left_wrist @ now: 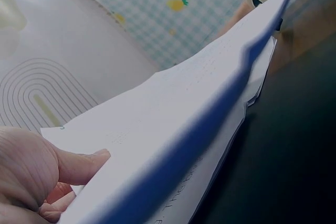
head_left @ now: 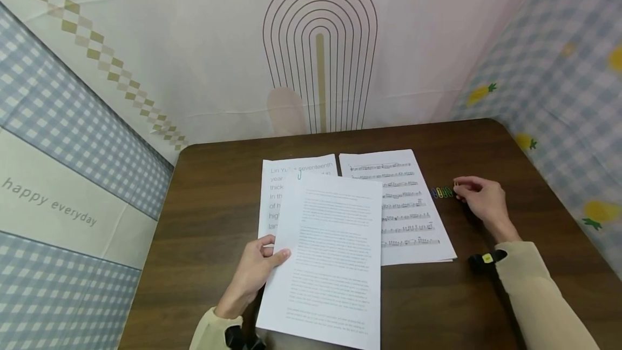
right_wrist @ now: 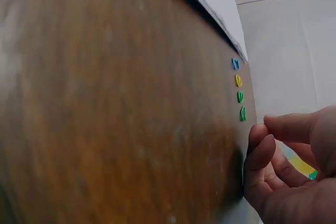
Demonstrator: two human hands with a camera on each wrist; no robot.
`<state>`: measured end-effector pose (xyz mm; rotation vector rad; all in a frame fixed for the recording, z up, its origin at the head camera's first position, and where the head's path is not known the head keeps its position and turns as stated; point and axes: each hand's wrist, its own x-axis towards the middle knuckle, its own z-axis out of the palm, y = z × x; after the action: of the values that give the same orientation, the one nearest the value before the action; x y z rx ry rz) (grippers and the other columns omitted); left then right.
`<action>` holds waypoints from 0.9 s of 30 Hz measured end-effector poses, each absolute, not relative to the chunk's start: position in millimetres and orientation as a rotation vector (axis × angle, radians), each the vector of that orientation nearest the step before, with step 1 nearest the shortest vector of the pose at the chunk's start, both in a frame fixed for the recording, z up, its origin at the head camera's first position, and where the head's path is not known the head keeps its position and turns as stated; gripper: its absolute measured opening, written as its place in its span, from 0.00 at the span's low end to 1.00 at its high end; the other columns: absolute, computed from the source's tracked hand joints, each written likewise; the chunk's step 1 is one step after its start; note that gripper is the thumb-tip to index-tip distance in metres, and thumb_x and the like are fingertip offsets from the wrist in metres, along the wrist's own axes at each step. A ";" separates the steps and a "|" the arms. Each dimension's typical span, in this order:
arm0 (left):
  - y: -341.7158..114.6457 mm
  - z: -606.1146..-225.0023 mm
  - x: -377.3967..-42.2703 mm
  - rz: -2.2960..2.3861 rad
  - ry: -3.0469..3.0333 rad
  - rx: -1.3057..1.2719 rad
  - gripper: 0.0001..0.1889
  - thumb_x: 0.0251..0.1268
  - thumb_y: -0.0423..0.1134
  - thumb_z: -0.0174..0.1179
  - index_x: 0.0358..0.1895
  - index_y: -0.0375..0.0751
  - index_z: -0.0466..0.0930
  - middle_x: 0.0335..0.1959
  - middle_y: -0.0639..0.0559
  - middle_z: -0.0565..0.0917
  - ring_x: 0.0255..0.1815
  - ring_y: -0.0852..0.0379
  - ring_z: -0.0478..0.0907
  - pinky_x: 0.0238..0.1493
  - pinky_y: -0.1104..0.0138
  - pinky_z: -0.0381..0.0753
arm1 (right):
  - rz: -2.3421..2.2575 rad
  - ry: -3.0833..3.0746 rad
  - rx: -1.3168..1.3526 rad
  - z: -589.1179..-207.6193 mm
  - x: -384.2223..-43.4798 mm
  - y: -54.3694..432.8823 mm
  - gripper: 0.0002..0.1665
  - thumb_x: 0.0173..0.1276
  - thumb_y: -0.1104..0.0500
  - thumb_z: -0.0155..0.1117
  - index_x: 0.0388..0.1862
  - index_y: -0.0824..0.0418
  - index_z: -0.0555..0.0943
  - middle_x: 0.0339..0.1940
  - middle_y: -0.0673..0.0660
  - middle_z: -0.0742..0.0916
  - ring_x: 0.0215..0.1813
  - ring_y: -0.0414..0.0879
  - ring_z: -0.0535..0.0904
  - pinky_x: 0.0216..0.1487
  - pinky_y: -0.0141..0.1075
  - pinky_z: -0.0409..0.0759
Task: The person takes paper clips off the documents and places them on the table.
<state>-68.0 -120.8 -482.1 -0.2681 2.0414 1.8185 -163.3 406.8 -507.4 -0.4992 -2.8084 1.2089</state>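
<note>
My left hand [head_left: 255, 269] holds a stack of printed paper [head_left: 335, 263] by its left edge, thumb on top and fingers beneath. A teal paper clip [head_left: 299, 174] sits at the top left corner of that stack. In the left wrist view the thumb [left_wrist: 84, 166] presses on the white page, which is raised at a slant over other sheets. At the right, my right hand [head_left: 486, 201] pinches a small yellowish paper clip [head_left: 455, 183] between thumb and forefinger, mostly hidden by the fingertips. Beside it lies a row of several coloured paper clips [head_left: 441, 193], blue, yellow and green.
Large-print sheets [head_left: 271, 193] lie under the held paper at the left. Sheet music [head_left: 408, 215] lies to the right, partly covered by the held paper. The brown wooden table [head_left: 204, 204] has patterned cloth behind it and at both sides.
</note>
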 end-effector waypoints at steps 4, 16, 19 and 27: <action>-120.8 -480.6 -68.3 1.816 2.039 -0.276 0.17 0.74 0.27 0.66 0.61 0.22 0.80 0.36 0.38 0.94 0.30 0.52 0.93 0.31 0.64 0.91 | 1.119 -2.871 -0.459 -506.9 -163.4 408.8 0.19 0.84 0.57 0.64 0.64 0.68 0.86 0.52 0.70 0.91 0.34 0.32 0.82 0.32 0.25 0.80; -121.2 -479.2 -69.4 1.816 2.039 -0.267 0.16 0.74 0.27 0.66 0.60 0.22 0.80 0.36 0.38 0.94 0.30 0.52 0.93 0.32 0.64 0.92 | 0.931 -2.918 -0.425 -506.6 -163.9 405.6 0.15 0.82 0.57 0.65 0.53 0.68 0.90 0.51 0.73 0.92 0.45 0.57 0.87 0.37 0.32 0.74; -121.4 -479.4 -69.6 1.818 2.040 -0.264 0.16 0.74 0.27 0.66 0.60 0.22 0.80 0.36 0.38 0.94 0.30 0.52 0.93 0.31 0.64 0.92 | 0.888 -2.909 -0.408 -506.3 -164.5 405.2 0.15 0.81 0.58 0.67 0.50 0.69 0.91 0.49 0.73 0.92 0.49 0.63 0.86 0.43 0.38 0.72; -122.1 -481.1 -70.3 1.820 2.044 -0.262 0.16 0.74 0.27 0.66 0.59 0.22 0.80 0.36 0.37 0.94 0.30 0.52 0.93 0.31 0.64 0.91 | 0.881 -2.925 -0.399 -505.5 -169.1 406.0 0.14 0.80 0.59 0.67 0.49 0.70 0.91 0.44 0.72 0.93 0.47 0.62 0.86 0.44 0.40 0.71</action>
<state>-70.3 -122.1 -481.1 -0.2620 2.0435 1.8200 -169.1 406.0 -505.5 -0.3987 -2.9253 0.8815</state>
